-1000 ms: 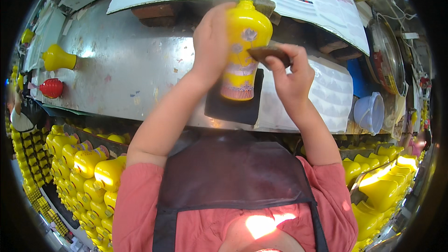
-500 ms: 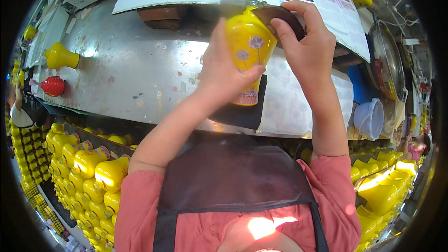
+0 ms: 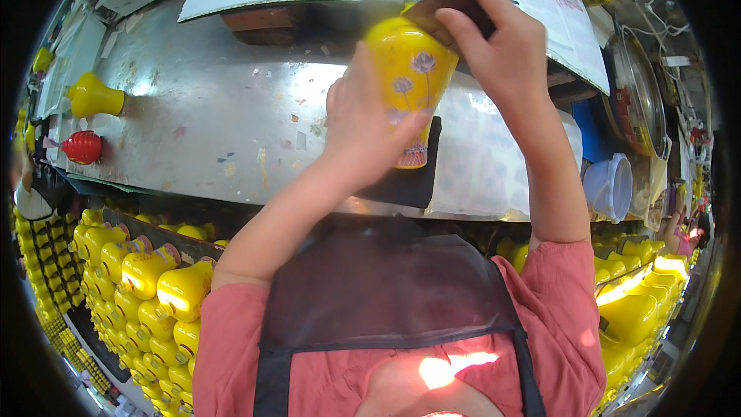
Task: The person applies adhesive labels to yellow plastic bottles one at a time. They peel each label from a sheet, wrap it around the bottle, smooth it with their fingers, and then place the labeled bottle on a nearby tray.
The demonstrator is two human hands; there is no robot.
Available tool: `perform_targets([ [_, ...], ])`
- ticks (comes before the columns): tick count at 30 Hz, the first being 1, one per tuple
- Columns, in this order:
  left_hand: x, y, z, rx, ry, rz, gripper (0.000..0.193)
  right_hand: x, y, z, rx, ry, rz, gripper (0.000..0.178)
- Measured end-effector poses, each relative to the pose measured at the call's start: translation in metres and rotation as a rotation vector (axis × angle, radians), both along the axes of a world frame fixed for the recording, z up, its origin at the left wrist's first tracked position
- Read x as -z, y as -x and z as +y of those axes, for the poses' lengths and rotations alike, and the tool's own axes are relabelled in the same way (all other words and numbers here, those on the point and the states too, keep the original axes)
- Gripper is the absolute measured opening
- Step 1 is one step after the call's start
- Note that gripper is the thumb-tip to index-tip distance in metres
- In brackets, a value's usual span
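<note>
Right hand [image 3: 503, 42] pinching flat dark-brown tool [image 3: 457, 11], sitting higher than a second ago, above left hand [image 3: 363, 120] gripping glossy yellow flower-patterned vase [image 3: 417, 73].

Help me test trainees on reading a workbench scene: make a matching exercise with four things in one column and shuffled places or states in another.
1. Left hand
2. Right hand
3. Red ribbed object
4. Pale bucket

A. Near the right end of the metal table
B. Pinching a dark flat piece
C. Toward the table's left end
D. Gripping the flower-patterned yellow vase

Pairs: 1-D, 2-B, 3-C, 4-A
</note>
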State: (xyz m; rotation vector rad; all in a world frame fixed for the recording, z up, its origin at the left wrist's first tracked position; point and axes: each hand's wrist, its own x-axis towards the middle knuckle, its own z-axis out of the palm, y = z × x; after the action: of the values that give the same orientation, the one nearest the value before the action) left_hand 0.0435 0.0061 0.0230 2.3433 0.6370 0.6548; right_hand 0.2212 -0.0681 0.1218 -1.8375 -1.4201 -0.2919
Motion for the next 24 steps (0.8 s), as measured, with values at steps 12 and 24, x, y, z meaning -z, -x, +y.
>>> perform_targets([
  [12,0.003,0.018,0.007,0.247,0.741,-0.065,0.104,0.089,0.054,-0.100,-0.201,-0.020,0.297,0.027],
  [24,0.017,0.025,0.008,0.435,0.555,-0.080,0.110,0.093,0.058,-0.069,0.092,-0.269,0.604,0.023],
])
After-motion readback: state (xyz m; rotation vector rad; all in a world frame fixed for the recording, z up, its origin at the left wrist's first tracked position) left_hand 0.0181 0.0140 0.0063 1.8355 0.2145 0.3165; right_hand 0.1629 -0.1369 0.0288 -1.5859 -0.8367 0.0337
